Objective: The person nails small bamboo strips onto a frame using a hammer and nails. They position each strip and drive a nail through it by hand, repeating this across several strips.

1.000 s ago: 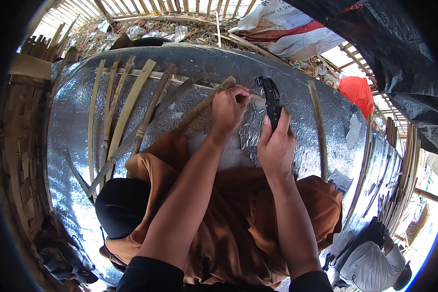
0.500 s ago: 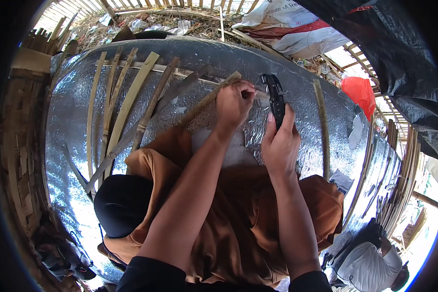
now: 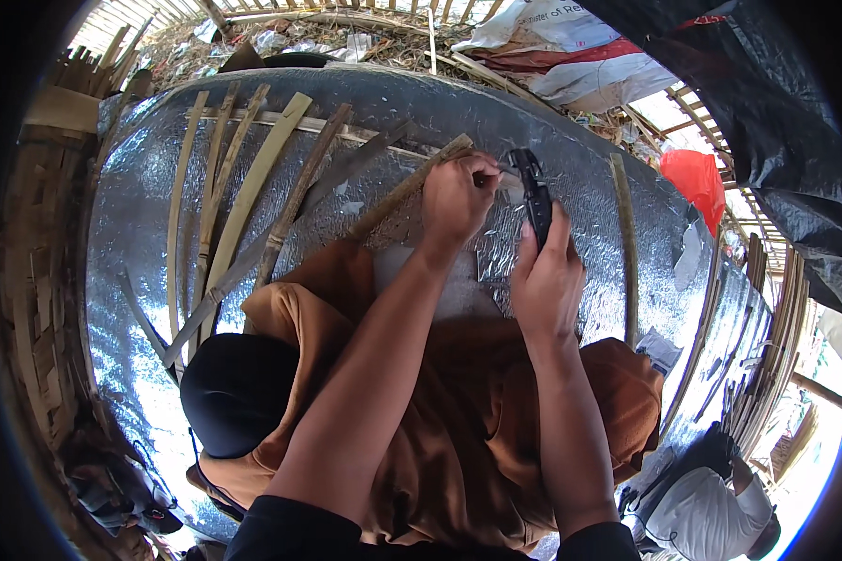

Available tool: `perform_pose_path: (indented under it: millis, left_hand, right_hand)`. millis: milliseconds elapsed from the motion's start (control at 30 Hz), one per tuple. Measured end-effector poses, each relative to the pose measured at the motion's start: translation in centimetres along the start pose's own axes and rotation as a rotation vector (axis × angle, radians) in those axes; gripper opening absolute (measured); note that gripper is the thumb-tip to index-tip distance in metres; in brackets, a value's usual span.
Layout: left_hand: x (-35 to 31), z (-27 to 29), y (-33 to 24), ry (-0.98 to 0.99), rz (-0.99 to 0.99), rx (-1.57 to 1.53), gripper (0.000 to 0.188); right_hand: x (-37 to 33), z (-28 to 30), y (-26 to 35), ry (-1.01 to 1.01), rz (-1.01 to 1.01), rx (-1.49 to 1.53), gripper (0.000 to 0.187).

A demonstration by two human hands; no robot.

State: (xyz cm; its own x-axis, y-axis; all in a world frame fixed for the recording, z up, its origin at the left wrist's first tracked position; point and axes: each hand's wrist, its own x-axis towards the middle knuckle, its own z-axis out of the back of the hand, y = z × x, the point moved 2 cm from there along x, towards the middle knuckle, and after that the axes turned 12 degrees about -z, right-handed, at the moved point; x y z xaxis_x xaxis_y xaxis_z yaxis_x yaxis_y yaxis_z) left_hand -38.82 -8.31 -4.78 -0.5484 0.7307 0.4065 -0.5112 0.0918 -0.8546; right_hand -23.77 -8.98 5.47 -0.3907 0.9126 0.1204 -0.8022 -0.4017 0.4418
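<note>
My left hand (image 3: pixel 458 198) is closed, thumb and fingers pinched together over a bamboo strip (image 3: pixel 384 210) that slants up beneath it. What the fingertips pinch is hidden or too small to name. Just right of them, in my right hand (image 3: pixel 547 280), is a black hammer (image 3: pixel 536 201), its handle gripped low and its head raised near the left fingertips. Behind the hands a pale crosswise strip (image 3: pixel 346 134) lies on the silver foil sheet (image 3: pixel 571 159). Several upright bamboo strips (image 3: pixel 262 187) rest across it to the left.
Brown cloth (image 3: pixel 458 402) covers my lap, with a black rounded shape (image 3: pixel 239 393) at its left. Another bamboo strip (image 3: pixel 627 243) lies to the right. Beyond are a red bag (image 3: pixel 694 182) and black plastic sheeting (image 3: pixel 776 122). A person in white (image 3: pixel 706 514) sits at the lower right.
The hammer's head has dipped slightly nearer the left fingertips. My left hand keeps its pinch, and the whole view has shifted a little.
</note>
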Motion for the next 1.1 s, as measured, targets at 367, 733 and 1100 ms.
perform_pose_path:
  millis: [367, 733, 1100]
  left_hand:
    - [-0.2, 0.0, -0.3, -0.011, 0.008, 0.015, 0.012]
    - [-0.4, 0.2, -0.2, -0.006, 0.015, 0.002, 0.010]
    - [-0.2, 0.4, -0.8, -0.022, 0.011, 0.005, 0.008]
  right_hand:
    - [1.8, -1.0, -1.2, 0.031, -0.161, 0.180, 0.034]
    - [1.9, -0.9, -0.7, 0.083, -0.186, 0.233, 0.022]
    - [1.7, -0.9, -0.8, 0.134, -0.163, 0.173, 0.017]
